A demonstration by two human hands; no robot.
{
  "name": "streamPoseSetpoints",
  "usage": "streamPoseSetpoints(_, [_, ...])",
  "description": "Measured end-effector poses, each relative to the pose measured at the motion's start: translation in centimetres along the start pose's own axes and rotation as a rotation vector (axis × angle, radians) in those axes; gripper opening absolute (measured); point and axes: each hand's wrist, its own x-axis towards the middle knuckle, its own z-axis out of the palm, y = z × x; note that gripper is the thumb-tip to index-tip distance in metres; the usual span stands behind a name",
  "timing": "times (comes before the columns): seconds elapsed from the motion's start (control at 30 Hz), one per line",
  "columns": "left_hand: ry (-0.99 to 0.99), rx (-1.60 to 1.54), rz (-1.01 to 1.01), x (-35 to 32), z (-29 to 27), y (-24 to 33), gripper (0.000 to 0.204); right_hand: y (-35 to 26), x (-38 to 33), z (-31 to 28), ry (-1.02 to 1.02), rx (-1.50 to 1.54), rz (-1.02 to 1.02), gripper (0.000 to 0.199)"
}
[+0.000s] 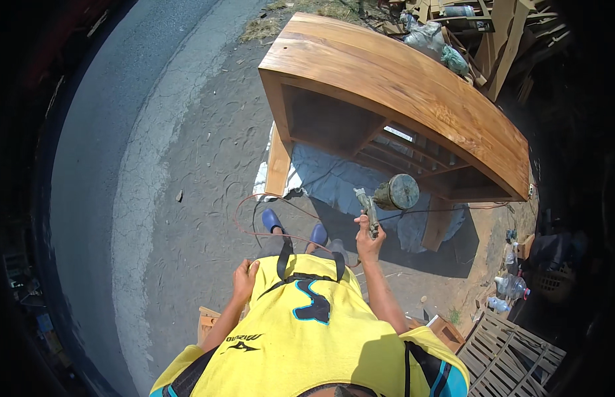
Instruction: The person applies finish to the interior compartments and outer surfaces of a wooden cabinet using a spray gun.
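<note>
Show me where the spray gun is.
In the head view, the spray gun is right of centre, held in the person's right hand, in front of the wooden cabinet.

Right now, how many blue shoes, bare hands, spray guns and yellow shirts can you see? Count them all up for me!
Blue shoes: 2
Left hand and right hand: 2
Spray gun, with its cup: 1
Yellow shirt: 1
Total: 6

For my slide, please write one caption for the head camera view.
The right hand holds a spray gun near large wooden furniture, outdoors in sunlight.
</note>
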Motion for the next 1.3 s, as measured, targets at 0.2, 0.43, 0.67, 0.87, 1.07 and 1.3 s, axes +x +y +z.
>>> streamPoseSetpoints(0.2, [0.044, -0.010, 0.018, 2.4, 4.8, -6.0, 0.037, 2.9, -1.1, -1.2, 0.004, -0.039, -0.009, 0.043])
streamPoseSetpoints(0.43, [-0.082, -0.106, -0.393, -1.4, 4.0, -10.1, 0.067, 2.6, -0.5, -2.2, 0.007, -0.002, -0.010, 0.049])
streamPoseSetpoints(0.67, [0.127, -0.087, -0.271, -2.5, 4.3, -10.3, 0.061, -1.7, -0.9, -1.6, -0.036, 0.013, 0.049, 0.052])
streamPoseSetpoints(0.87, [0.175, -0.191, -0.331, 6.5, 5.6, -7.8, 0.049, -1.4, 1.4, -1.0, -0.130, 0.101, 0.068, 0.056])
streamPoseSetpoints(1.07, [-0.333, -0.148, 0.469, 12.7, 5.3, 7.7, 0.078, -6.7, 3.9, 5.1, -0.250, 0.171, -0.066, 0.060])
streamPoseSetpoints(1.3, [-0.787, -0.085, 0.708, 13.4, 11.1, 14.0, 0.040, -19.0, 4.9, 12.5, -0.381, 0.277, -0.170, 0.058])
